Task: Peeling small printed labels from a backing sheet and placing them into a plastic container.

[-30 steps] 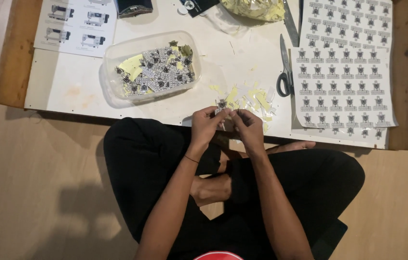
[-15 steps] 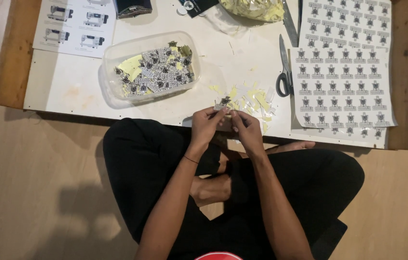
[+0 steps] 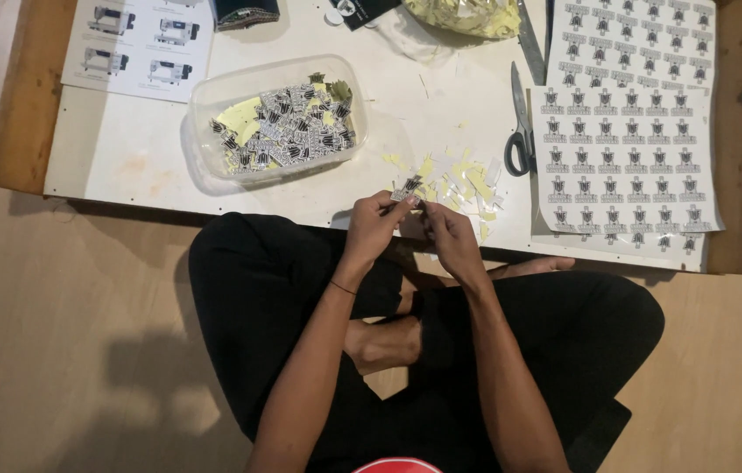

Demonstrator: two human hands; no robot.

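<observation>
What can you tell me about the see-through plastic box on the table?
The plastic box is a clear, shallow tub with rounded corners and no lid on it. It sits flat on the white tabletop, to the left of both hands and touched by neither. Inside lies a heap of small black-and-white cut stickers with some pale yellow paper scraps among them.

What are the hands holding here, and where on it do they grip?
Both hands pinch one small cut sticker piece over the table edge: the left hand at its left side, the right hand at its right. The exact finger placement is too small to tell.
</observation>
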